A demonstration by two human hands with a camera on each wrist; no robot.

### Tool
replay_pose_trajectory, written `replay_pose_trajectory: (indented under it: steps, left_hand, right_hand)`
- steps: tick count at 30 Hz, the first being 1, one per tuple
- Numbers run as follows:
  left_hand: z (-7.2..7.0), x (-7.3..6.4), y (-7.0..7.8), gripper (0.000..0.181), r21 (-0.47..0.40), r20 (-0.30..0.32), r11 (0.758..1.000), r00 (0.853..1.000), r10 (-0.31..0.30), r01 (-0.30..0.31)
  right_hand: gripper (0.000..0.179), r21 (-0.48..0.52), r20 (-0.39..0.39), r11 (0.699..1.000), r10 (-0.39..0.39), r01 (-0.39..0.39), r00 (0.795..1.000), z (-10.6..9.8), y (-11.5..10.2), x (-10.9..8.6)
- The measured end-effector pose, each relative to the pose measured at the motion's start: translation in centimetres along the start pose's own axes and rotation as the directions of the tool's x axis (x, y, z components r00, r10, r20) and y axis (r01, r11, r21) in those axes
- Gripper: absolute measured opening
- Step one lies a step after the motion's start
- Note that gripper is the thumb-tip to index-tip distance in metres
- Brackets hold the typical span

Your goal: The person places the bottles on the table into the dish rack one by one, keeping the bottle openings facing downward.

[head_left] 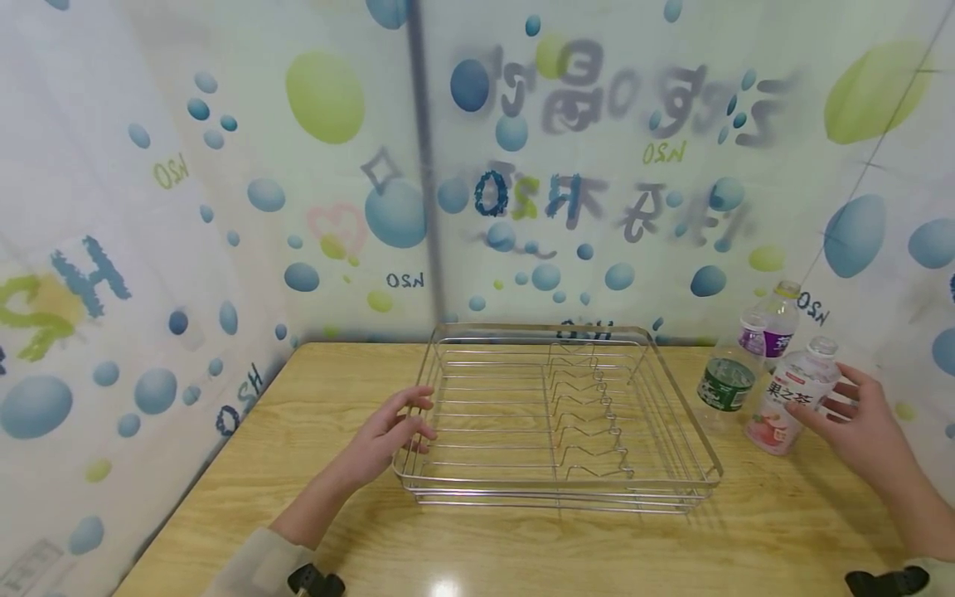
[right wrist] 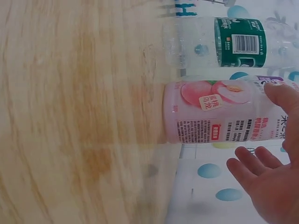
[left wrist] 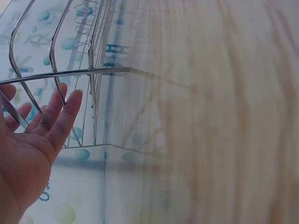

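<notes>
A wire dish rack (head_left: 555, 482) stands on the wooden table. My left hand (head_left: 391, 431) is at its left side, fingers loosely spread over the rim. In the left wrist view those fingers (left wrist: 70, 109) lie among the side wires, not wrapped round them. On the right, my right hand (head_left: 858, 414) is beside an upright bottle with a pink peach label (head_left: 794, 398). Its thumb (right wrist: 280, 93) overlaps the label, while the other fingers (right wrist: 247, 163) extend loosely apart from the bottle's side in the right wrist view.
Close behind the peach bottle stand a clear bottle with a green label (head_left: 727, 384) and a yellow-capped bottle with a purple label (head_left: 768, 332). A row of bent wire dividers (head_left: 597, 414) runs through the rack. A patterned curtain (head_left: 336, 207) encloses the table (head_left: 313, 390).
</notes>
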State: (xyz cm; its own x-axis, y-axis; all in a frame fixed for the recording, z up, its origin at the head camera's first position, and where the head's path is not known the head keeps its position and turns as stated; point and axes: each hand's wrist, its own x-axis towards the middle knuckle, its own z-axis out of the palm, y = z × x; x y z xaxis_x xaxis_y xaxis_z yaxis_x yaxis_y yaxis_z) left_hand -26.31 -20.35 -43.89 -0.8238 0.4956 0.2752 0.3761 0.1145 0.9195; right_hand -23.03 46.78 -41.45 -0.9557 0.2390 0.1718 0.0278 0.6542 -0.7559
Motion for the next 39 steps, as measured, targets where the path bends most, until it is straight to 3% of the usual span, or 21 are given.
replay_pose_trajectory:
  steps: [11,19,30,39]
  left_hand:
    - [0.1,0.1,0.0,0.050,0.005,0.003,1.000,1.000,-0.009,0.009]
    - [0.1,0.1,0.1,0.050,0.012,0.003,1.000,1.000,-0.015,0.015]
    - [0.1,0.0,0.2,0.051,-0.017,0.006,0.999,1.000,-0.027,0.027]
    - [0.1,0.0,0.1,0.051,-0.033,0.009,0.999,1.000,-0.028,0.028]
  right_hand:
    - [0.100,-0.048,-0.001,0.999,0.018,-0.018,1.000,0.4,0.3,-0.2]
    - [0.095,-0.065,-0.092,0.998,-0.015,0.009,0.996,0.2,-0.9,-0.8]
    - [0.085,-0.074,-0.223,0.990,-0.130,0.116,0.966,0.5,-3.7,-2.6]
    - [0.081,0.007,-0.244,0.953,-0.292,0.303,0.925,0.9,-7.6,-3.9]
